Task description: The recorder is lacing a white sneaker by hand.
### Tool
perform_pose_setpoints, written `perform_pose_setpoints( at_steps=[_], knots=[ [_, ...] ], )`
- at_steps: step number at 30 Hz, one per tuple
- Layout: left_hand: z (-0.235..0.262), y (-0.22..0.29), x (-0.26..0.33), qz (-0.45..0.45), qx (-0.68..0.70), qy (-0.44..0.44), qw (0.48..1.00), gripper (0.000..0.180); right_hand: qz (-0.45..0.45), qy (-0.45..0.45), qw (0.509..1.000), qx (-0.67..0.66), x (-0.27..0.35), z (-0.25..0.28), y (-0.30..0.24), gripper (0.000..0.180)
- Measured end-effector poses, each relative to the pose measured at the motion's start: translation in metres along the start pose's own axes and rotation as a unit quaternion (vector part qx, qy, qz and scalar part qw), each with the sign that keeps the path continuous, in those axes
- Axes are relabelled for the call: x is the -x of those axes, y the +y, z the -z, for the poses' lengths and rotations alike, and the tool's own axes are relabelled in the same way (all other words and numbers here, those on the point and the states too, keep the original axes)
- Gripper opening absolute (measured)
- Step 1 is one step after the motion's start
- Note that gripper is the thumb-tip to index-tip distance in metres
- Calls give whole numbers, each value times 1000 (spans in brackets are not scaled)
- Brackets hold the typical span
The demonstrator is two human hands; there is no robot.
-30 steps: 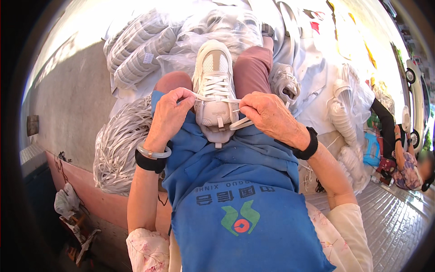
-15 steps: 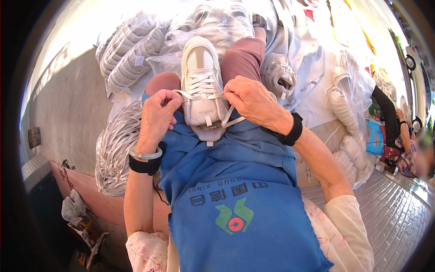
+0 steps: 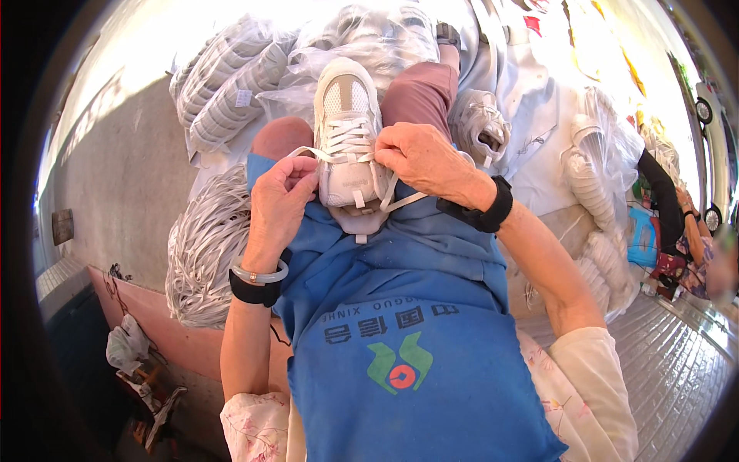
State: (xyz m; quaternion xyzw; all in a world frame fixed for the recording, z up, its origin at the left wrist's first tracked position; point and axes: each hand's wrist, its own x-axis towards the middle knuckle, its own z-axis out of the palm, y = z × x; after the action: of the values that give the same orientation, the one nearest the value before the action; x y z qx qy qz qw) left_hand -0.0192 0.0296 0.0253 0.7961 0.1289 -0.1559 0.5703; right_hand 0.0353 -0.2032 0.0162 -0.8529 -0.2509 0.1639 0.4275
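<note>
A white sneaker point(image 3: 346, 115) lies on my lap between my knees, toe pointing away from me. My left hand point(image 3: 283, 202) pinches one end of its white shoelace point(image 3: 308, 152), drawn out to the left of the shoe. My right hand point(image 3: 419, 158) rests on the shoe's right side and grips the other lace end, which hangs down across my blue apron point(image 3: 400, 323). Both wrists wear black bands.
A thick bundle of white laces point(image 3: 204, 250) lies left of my lap. Bagged white shoes point(image 3: 231, 77) are stacked beyond my knees, with another loose sneaker point(image 3: 481, 127) to the right. More bagged shoes point(image 3: 596, 185) lie right; another person point(image 3: 677, 223) sits at far right.
Both hands have shifted slightly on the laces; the left hand has pulled its lace end further out to the left. The view has tilted a little.
</note>
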Motion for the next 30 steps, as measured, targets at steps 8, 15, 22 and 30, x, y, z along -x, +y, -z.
perform_pose_setpoints(
  at_steps=[8, 15, 22, 30],
  knots=[
    [6, 3, -1, 29, -58, -50, 997, 18, 1, 117, 971, 207, 39, -11, -34, 26],
    [3, 12, -3, 14, -88, -63, 994, 15, -34, 90, 955, 282, 30, -35, -41, 19],
    [2, 1, -4, -94, -141, -20, 985, 11, -28, 133, 975, 175, 28, -32, -36, 23],
    [11, 8, -13, -228, -229, -12, 946, 13, 24, 71, 956, 284, 30, -33, -43, 26]
  ],
)
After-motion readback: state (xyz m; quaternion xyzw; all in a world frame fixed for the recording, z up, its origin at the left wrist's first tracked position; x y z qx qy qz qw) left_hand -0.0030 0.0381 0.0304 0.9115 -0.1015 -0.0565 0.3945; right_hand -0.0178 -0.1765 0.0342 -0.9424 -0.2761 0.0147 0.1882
